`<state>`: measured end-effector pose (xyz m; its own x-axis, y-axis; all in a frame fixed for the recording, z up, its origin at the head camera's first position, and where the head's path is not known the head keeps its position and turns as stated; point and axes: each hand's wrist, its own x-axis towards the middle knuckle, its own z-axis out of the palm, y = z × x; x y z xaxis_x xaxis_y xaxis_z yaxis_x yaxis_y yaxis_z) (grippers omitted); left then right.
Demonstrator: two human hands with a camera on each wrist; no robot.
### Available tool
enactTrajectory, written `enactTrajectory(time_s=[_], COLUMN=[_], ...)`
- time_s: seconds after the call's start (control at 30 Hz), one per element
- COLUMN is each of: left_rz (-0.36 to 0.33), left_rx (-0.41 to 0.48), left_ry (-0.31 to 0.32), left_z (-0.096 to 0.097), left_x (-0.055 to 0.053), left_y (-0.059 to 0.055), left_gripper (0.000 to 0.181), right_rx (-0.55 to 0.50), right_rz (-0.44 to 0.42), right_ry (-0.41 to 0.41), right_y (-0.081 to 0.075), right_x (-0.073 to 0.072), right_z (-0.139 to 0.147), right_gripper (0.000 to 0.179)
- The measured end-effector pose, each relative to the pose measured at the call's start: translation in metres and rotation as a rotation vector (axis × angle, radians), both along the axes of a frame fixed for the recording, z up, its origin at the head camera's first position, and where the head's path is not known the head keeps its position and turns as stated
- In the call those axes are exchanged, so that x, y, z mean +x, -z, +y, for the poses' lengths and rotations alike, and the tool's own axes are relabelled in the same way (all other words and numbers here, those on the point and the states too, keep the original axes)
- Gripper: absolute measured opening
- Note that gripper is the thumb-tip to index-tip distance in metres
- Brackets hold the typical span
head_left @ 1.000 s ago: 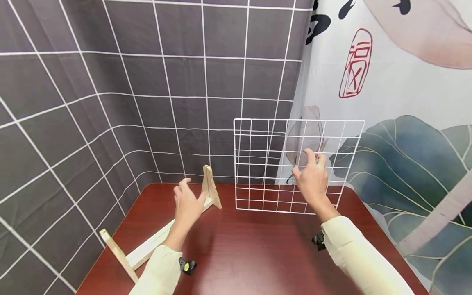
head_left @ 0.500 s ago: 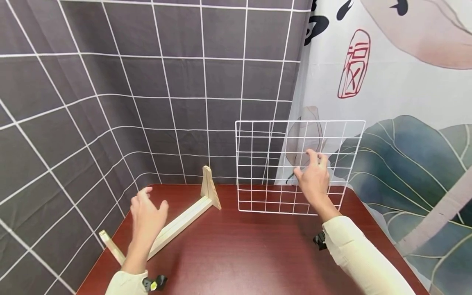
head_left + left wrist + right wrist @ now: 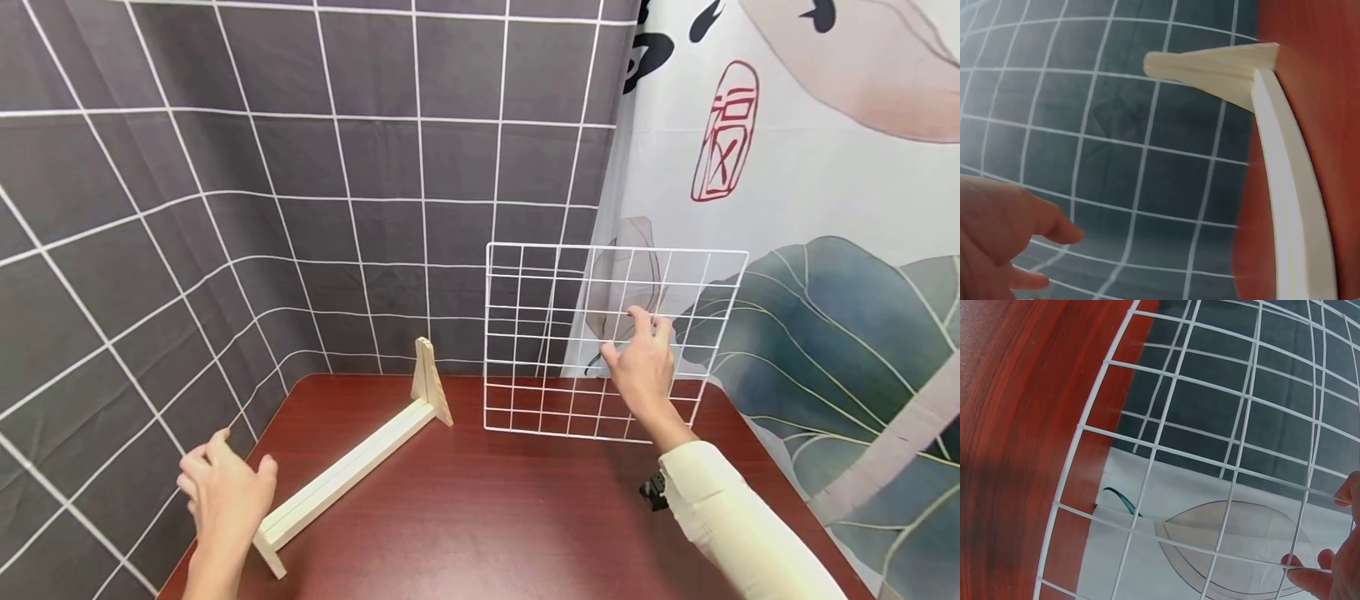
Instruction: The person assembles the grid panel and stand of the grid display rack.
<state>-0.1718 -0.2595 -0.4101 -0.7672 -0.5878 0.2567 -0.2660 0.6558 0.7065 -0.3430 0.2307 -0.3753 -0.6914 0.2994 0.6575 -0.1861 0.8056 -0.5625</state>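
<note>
My right hand [image 3: 643,367] holds a white wire grid panel [image 3: 553,310] upright at the right back of the table. Its fingertips are curled on the wires right of the panel's middle, as the right wrist view shows. On the left lies a pale wooden stand [image 3: 352,467], a long grooved bar with a tapered upright [image 3: 429,383] at its far end. My left hand [image 3: 225,492] hovers over the stand's near end with fingers spread and holds nothing; it hides most of the near upright. In the left wrist view that hand's fingers [image 3: 1054,225] are apart from the bar [image 3: 1291,187].
The dark red table [image 3: 487,517] carries both things. A grey cloth with white grid lines [image 3: 360,167] hangs behind and to the left, close to the table's edge. A white curtain with painted leaves [image 3: 810,317] hangs at the right.
My left hand has moved left and toward me, from over the stand's far part to its near end. The right hand and grid panel have barely moved.
</note>
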Motion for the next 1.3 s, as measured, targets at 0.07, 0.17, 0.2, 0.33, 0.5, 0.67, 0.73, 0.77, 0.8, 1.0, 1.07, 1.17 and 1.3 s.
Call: enactTrajectory(time_s=[0.07, 0.17, 0.2, 0.33, 0.5, 0.67, 0.73, 0.77, 0.8, 1.0, 1.07, 1.17, 1.3], left_rz=[-0.037, -0.055, -0.059, -0.04, -0.003, -0.033, -0.051, -0.055, -0.058, -0.042, -0.037, -0.041, -0.049], left_rx=[0.028, 0.056, 0.06, 0.013, -0.118, -0.074, -0.047, -0.039, -0.032, 0.005, 0.015, 0.04, 0.063], left_ry=[0.008, 0.013, 0.011, -0.006, 0.023, 0.024, 0.024, 0.027, 0.027, 0.023, 0.021, 0.014, 0.011], left_z=[-0.004, -0.008, -0.01, -0.014, -0.016, -0.018, -0.019, -0.019, -0.02, -0.021, -0.021, -0.02, -0.019], left_x=[0.003, 0.005, 0.006, 0.008, 0.009, 0.01, 0.009, 0.008, 0.007, 0.001, -0.001, -0.005, -0.011], left_y=[0.006, 0.014, 0.016, 0.021, 0.023, 0.021, 0.02, 0.019, 0.019, 0.018, 0.018, 0.019, 0.019], left_gripper=[0.077, 0.075, 0.075, 0.066, 0.052, 0.054, 0.056, 0.057, 0.057, 0.058, 0.058, 0.058, 0.059], right_rx=[0.001, 0.003, 0.004, 0.009, 0.013, 0.008, 0.01, 0.012, 0.014, 0.016, 0.014, 0.013, 0.014], right_rz=[-0.006, -0.013, -0.016, -0.017, -0.009, -0.023, -0.022, -0.018, -0.013, 0.007, 0.003, -0.008, -0.01], right_ry=[-0.005, -0.01, -0.01, -0.005, 0.002, -0.001, 0.002, 0.005, 0.007, 0.005, 0.002, -0.002, -0.008], right_y=[0.0, 0.0, 0.0, 0.0, 0.001, 0.003, 0.003, 0.003, 0.004, 0.004, 0.003, 0.004, 0.005], right_x=[0.0, 0.0, 0.0, 0.001, 0.001, 0.002, 0.002, 0.002, 0.002, 0.002, 0.002, 0.001, 0.001], right_z=[0.0, 0.001, 0.001, 0.002, 0.002, 0.002, 0.003, 0.003, 0.004, 0.005, 0.005, 0.005, 0.005], right_gripper=[0.062, 0.062, 0.061, 0.061, 0.061, 0.061, 0.061, 0.061, 0.061, 0.061, 0.061, 0.061, 0.061])
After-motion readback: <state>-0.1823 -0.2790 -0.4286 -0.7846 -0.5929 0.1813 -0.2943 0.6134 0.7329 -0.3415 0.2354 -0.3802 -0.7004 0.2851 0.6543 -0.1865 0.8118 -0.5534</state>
